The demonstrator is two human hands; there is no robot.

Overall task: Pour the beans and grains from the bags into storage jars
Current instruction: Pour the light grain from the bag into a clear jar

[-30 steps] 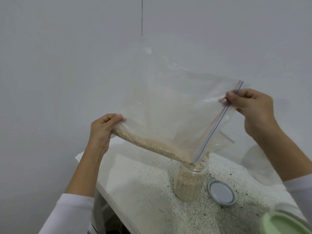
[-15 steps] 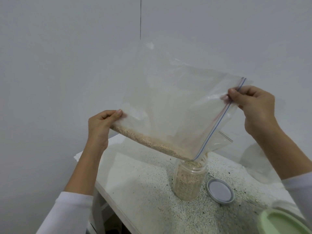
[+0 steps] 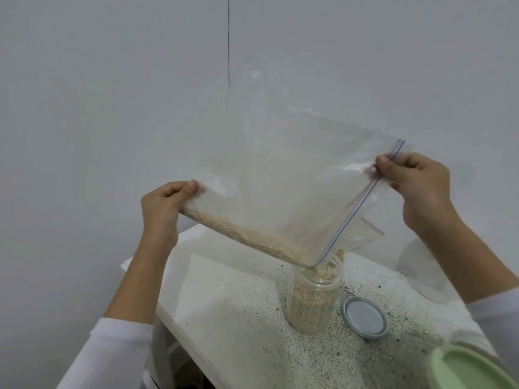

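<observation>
Above the jar [image 3: 314,299], both hands keep pinching the bag [image 3: 286,175]; fewer grains [image 3: 247,237] remain.

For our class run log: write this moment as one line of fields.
step: pouring grain | left hand: holds bag corner | right hand: pinches zip edge | jar: open, nearly full | lid: beside jar

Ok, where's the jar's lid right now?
In the head view the lid lies flat on the speckled table, just right of the jar, apart from it.
</observation>
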